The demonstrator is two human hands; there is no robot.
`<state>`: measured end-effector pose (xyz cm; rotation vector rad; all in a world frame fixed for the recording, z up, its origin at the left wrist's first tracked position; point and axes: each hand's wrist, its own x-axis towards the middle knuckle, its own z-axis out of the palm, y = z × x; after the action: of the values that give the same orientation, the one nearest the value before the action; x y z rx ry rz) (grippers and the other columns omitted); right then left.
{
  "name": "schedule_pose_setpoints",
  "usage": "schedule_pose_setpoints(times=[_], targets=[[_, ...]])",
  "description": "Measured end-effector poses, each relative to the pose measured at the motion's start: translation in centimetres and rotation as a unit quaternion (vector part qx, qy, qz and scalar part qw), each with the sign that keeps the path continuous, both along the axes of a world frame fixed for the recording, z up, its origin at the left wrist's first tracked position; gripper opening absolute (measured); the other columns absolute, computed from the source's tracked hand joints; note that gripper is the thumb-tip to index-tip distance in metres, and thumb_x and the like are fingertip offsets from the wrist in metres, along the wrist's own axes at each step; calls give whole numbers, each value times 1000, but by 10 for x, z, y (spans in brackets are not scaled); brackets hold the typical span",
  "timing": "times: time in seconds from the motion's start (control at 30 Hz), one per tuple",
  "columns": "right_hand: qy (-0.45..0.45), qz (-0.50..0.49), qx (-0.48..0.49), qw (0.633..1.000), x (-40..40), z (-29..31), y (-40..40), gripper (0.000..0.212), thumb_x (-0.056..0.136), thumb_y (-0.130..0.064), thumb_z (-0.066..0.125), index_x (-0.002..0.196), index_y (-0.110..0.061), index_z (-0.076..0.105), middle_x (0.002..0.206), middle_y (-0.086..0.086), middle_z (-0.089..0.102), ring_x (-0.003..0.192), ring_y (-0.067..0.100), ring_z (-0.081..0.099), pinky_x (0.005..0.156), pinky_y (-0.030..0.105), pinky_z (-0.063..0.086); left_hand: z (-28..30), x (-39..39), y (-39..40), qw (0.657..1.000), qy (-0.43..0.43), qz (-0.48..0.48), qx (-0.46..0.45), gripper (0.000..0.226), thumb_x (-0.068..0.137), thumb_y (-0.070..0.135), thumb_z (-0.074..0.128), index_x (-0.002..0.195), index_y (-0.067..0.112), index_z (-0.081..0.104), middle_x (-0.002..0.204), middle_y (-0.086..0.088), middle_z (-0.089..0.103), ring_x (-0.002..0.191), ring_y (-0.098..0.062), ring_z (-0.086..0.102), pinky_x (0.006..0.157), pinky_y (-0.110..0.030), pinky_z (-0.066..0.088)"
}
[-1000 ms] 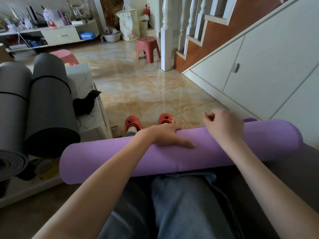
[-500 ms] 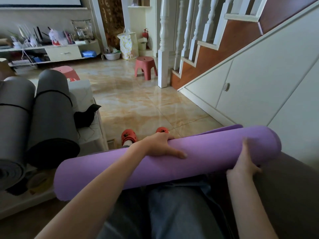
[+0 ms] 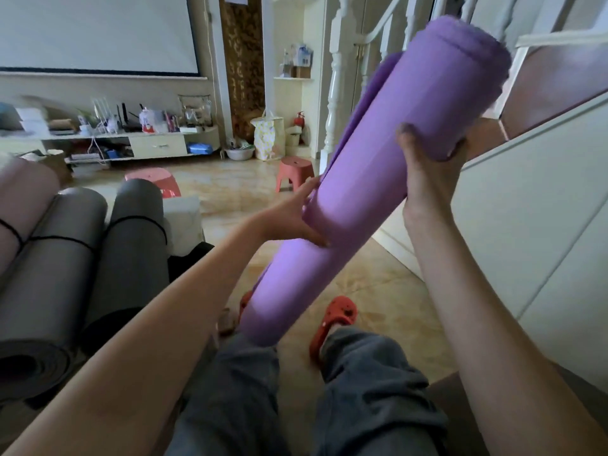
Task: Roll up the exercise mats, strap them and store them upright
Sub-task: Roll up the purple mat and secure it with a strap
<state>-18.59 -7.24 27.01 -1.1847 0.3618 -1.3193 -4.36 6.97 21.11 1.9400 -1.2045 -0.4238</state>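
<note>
While both hands (image 3: 427, 166) grip the tilted purple mat (image 3: 378, 179), lower end hidden behind knee.

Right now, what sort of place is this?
Most likely a home living room: a projector screen over a low media shelf, a white-railed staircase with cupboards beneath, plastic stools on tile. Both hands hold a rolled purple mat.
</note>
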Motion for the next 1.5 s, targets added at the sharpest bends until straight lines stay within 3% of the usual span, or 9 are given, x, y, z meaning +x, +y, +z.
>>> schedule_pose_setpoints(times=[0.17, 0.37, 0.6, 0.8, 0.93, 1.07, 1.23, 1.4, 1.5], targets=[[61, 11, -134, 989, 29, 2, 19, 105, 50, -44, 85, 140, -23, 34, 131, -8, 52, 116, 4, 56, 99, 30, 49, -5, -5, -6, 992, 75, 74, -74, 145, 32, 48, 88, 148, 17, 7, 146, 0, 35, 132, -16, 39, 105, -39, 43], [138, 119, -151, 971, 62, -80, 29, 117, 42, -48, 82, 142, -18, 27, 127, -8, 53, 107, -10, 55, 87, 14, 48, -87, 6, 12, 972, 109, 198, -59, 93, 53, 15, 95, 120, 16, 30, 120, 0, 49, 109, -15, 50, 69, -18, 43], [272, 235, -165, 918, 92, -207, 46, 111, 54, -4, 92, 133, -26, 18, 116, -23, 41, 102, -12, 52, 75, 2, 43, -210, 15, 47, 970, 170, 173, -16, 135, 46, 12, 96, 147, 7, 8, 138, 2, 35, 123, -11, 39, 74, 2, 37], [287, 213, -122, 926, 95, -201, 46, 121, 38, -35, 92, 132, -28, 16, 115, -21, 44, 96, -17, 53, 70, 3, 44, -139, 43, 45, 836, 480, 182, -195, 30, 57, 31, 51, 84, 20, 61, 79, 1, 51, 73, -11, 45, 63, -28, 32], [327, 217, -123, 912, 89, -205, 60, 114, 49, -19, 96, 127, -35, 15, 116, -26, 42, 102, -13, 50, 69, 4, 46, -78, 61, 35, 900, 355, 168, -187, 58, 86, 65, 40, 121, 24, 63, 102, 5, 68, 92, -10, 62, 83, -32, 48], [331, 303, -112, 886, 84, -183, 62, 92, 69, -21, 86, 132, -27, 19, 124, -12, 47, 114, -6, 49, 76, 3, 45, -64, 56, 24, 891, 303, 194, -277, 26, 92, 9, 48, 110, 14, 66, 105, -9, 70, 96, -17, 65, 88, -27, 49], [296, 229, -218, 902, 107, -82, 45, 70, 89, -61, 35, 151, -30, 22, 145, -23, 29, 129, -11, 28, 110, 18, 19, -65, 61, 19, 892, 297, 177, -290, 28, 90, 3, 51, 108, 18, 67, 106, -10, 71, 97, -18, 66, 92, -29, 51], [611, 151, -405, 664, 169, -86, 40, 54, 96, -59, 28, 144, -35, 38, 156, -2, 29, 142, 24, 28, 115, 48, 21, -70, 71, 19, 901, 285, 211, -252, 30, 95, 6, 48, 101, 26, 71, 95, 1, 74, 96, -15, 67, 83, -25, 52], [644, 187, -418, 613, 193, -94, 44, 59, 96, -57, 22, 149, -31, 28, 160, -2, 16, 145, 26, 23, 115, 47, 21, -68, 89, 28, 919, 298, 210, -150, 29, 93, 24, 50, 99, 46, 69, 98, 8, 74, 99, -15, 66, 84, -35, 47]])
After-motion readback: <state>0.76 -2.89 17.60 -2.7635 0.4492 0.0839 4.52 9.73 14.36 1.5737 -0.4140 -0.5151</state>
